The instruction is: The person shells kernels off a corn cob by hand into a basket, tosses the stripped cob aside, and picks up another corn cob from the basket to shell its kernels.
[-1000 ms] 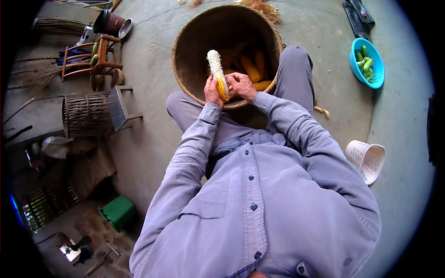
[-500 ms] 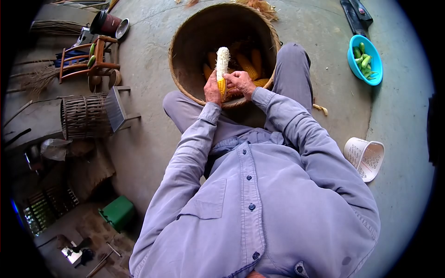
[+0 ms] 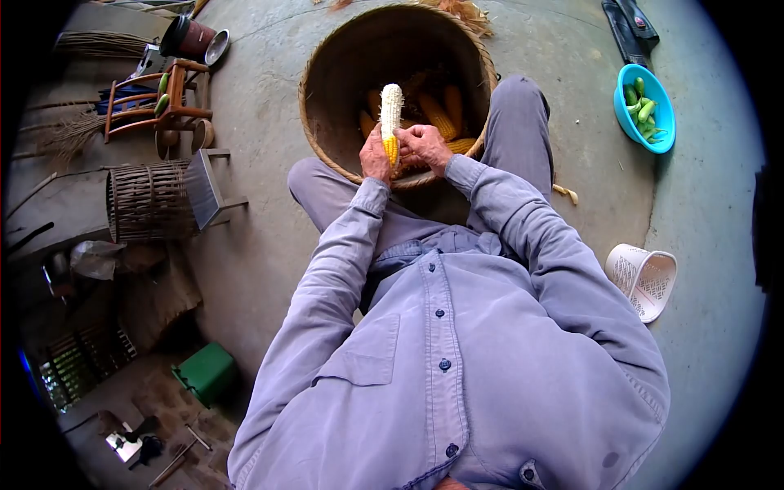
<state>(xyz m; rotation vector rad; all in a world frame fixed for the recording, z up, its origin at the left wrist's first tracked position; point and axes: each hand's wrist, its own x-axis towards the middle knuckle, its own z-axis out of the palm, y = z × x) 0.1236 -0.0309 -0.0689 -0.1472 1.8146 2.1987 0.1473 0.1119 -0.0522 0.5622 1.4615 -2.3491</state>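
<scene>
A corn cob (image 3: pixel 391 114) stands nearly upright over the near side of a large woven basket (image 3: pixel 306 114). Its upper part is bare and white, while yellow kernels cover the lower end. My left hand (image 3: pixel 376 157) is wrapped round that lower end from the left. From the right, my right hand (image 3: pixel 426 149) presses its thumb and fingertips on the cob where white meets yellow. Several yellow ears of corn (image 3: pixel 438 116) lie inside the basket below my hands, partly in shadow.
My knees flank the basket. At the right are a blue bowl (image 3: pixel 670 122) of green vegetables and a white perforated basket (image 3: pixel 643 280). A wooden chair (image 3: pixel 135 125), a wicker basket (image 3: pixel 149 202), a metal-topped stool (image 3: pixel 204 190) and a green bin (image 3: pixel 206 374) stand at the left.
Since a second ago the cob has tipped more upright and shifted slightly right. My right fingers have moved up to the edge of the kernels. Both hands have kept their hold.
</scene>
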